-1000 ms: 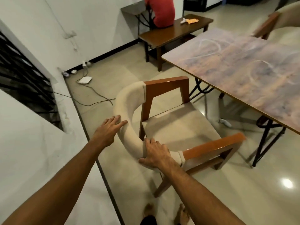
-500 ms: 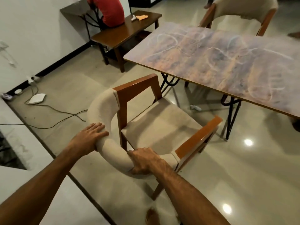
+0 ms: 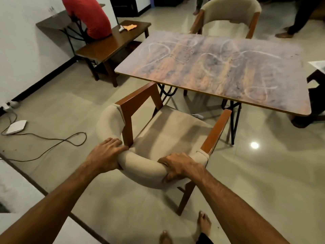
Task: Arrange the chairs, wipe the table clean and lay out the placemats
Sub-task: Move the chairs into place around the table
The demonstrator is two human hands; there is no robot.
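A wooden armchair (image 3: pixel 168 131) with beige cushions stands in front of me, facing the table. My left hand (image 3: pixel 105 154) grips the curved padded backrest on its left side. My right hand (image 3: pixel 179 166) grips the same backrest on the right, fingers curled over the top. The table (image 3: pixel 219 71) beyond it has a brownish top covered with white chalk-like scribbles. A second matching chair (image 3: pixel 228 16) sits at the table's far side.
A person in a red shirt sits on a dark wooden bench (image 3: pixel 112 44) at the left, with an orange cloth (image 3: pixel 129 27) on it. A white device (image 3: pixel 15 126) and cable (image 3: pixel 58 143) lie on the floor at left. Another person's legs (image 3: pixel 297 18) stand at far right.
The chair has swung round to face the table and moved closer to it. Both hands have kept their hold on the backrest, the left now curled round it more firmly.
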